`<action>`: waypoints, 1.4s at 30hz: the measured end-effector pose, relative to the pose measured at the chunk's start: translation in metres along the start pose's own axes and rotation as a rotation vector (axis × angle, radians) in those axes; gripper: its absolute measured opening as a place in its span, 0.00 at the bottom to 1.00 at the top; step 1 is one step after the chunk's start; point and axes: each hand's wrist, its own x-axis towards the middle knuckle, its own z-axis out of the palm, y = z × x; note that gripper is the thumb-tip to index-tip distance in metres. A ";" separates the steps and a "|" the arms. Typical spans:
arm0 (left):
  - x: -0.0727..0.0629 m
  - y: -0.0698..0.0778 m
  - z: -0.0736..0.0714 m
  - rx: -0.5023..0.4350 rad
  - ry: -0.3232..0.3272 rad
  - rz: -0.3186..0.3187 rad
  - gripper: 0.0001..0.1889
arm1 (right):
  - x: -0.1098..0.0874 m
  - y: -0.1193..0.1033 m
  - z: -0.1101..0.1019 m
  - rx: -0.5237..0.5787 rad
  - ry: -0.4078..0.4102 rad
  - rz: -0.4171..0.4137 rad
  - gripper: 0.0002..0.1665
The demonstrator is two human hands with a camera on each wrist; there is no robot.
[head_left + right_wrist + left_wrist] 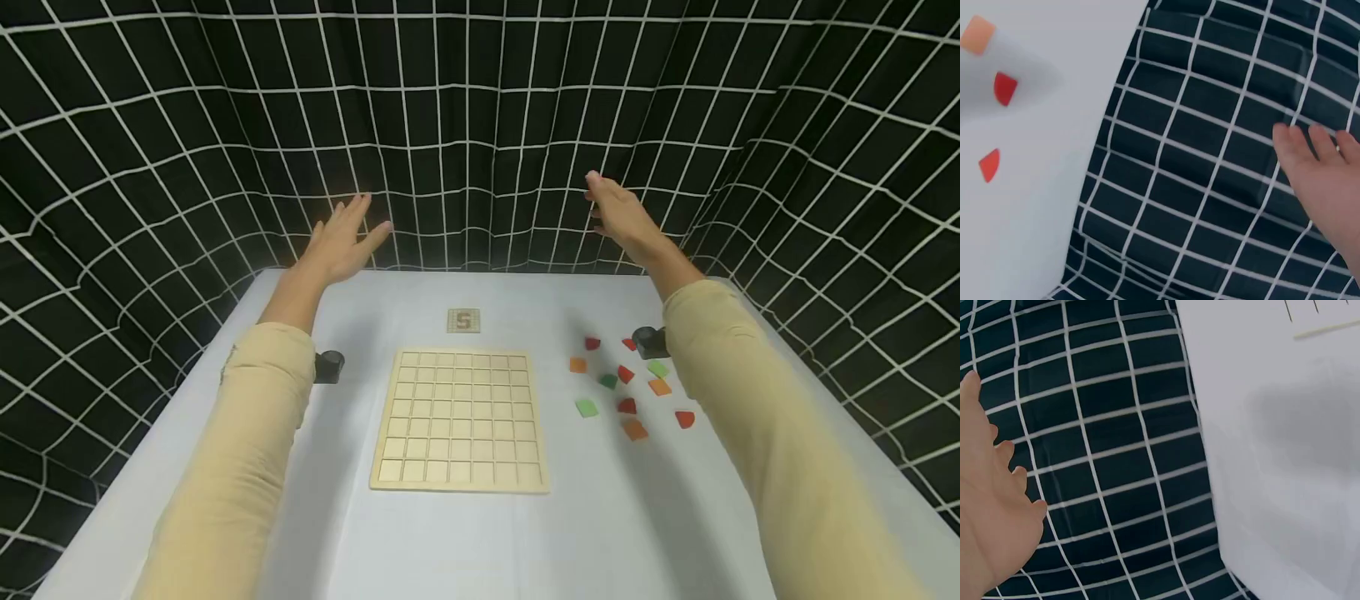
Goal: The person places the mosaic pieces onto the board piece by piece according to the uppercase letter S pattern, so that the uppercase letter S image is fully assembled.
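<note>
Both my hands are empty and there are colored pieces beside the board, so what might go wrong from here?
Bringing the right hand down or back could drag the right sleeve through the loose pieces, since some lie close beside it in the head view. The pieces look thin and flat, so they may be awkward to pinch off the white table. Several red pieces look alike, so one might be mistaken for another.

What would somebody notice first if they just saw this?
Probably the raised, empty left hand and right hand, in front of a black curtain with white grid lines. Next, maybe, the pale grid board lying on the white table, and the red, orange and green pieces scattered to its right.
</note>
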 end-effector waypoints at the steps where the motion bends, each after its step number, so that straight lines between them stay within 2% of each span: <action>1: 0.001 0.001 0.002 -0.039 0.002 0.016 0.43 | -0.002 0.004 -0.005 0.070 -0.006 0.013 0.43; 6: 0.001 0.005 0.010 -0.204 -0.011 0.079 0.41 | -0.016 0.024 -0.027 0.394 -0.027 0.108 0.44; 11: -0.006 0.004 0.024 -0.259 -0.079 0.141 0.40 | -0.034 0.050 -0.046 0.644 -0.058 0.189 0.46; 18: -0.017 -0.011 0.044 -0.252 -0.138 0.195 0.39 | -0.059 0.093 -0.062 0.764 -0.135 0.236 0.50; 22: -0.021 -0.017 0.060 -0.212 -0.172 0.220 0.41 | -0.074 0.118 -0.070 0.855 -0.138 0.293 0.52; 25: -0.024 -0.018 0.072 -0.159 -0.205 0.234 0.42 | -0.087 0.136 -0.073 0.878 -0.148 0.327 0.51; 28: -0.026 -0.018 0.083 -0.125 -0.229 0.236 0.42 | -0.099 0.154 -0.075 0.902 -0.174 0.348 0.47; 34: -0.034 -0.018 0.103 -0.149 -0.319 0.238 0.44 | -0.125 0.186 -0.079 1.014 -0.250 0.373 0.26; 42: -0.049 -0.028 0.126 -0.095 -0.423 0.261 0.49 | -0.160 0.218 -0.080 1.092 -0.331 0.387 0.28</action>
